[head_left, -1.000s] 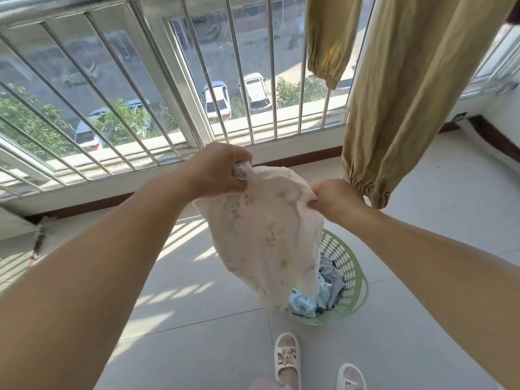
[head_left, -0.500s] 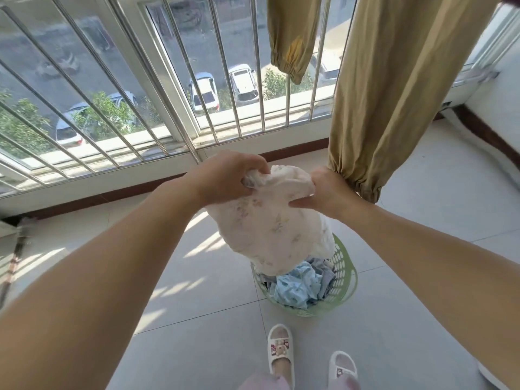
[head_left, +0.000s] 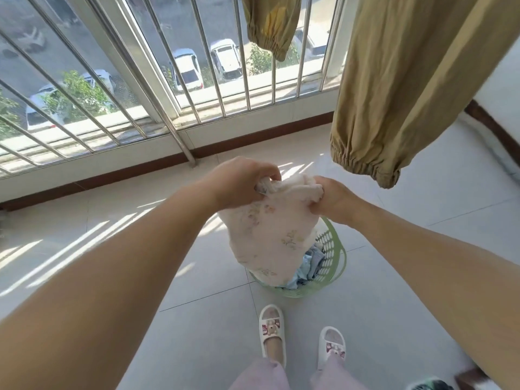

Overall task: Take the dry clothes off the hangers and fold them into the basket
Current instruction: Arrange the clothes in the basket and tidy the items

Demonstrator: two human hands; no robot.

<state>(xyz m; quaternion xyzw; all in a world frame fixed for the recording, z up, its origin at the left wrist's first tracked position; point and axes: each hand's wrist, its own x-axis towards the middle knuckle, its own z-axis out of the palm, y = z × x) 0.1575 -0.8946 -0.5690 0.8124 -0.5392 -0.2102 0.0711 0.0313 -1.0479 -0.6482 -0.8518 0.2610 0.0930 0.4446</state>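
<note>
Head view, both hands, left hand (head_left: 239,182), right hand (head_left: 336,199), gripping pale floral garment (head_left: 270,235), green basket (head_left: 336,266), tiled floor (head_left: 197,319).

Bare tiled floor (head_left: 140,249) is lying open from 7 to 10 o'clock of the green basket (head_left: 336,263). Khaki trouser legs (head_left: 394,94) are hanging at its 1 o'clock, crowding that approach. Window bars (head_left: 168,88) are closing off 12 o'clock. Two slippered feet (head_left: 271,330) are standing at 6 o'clock.
</note>
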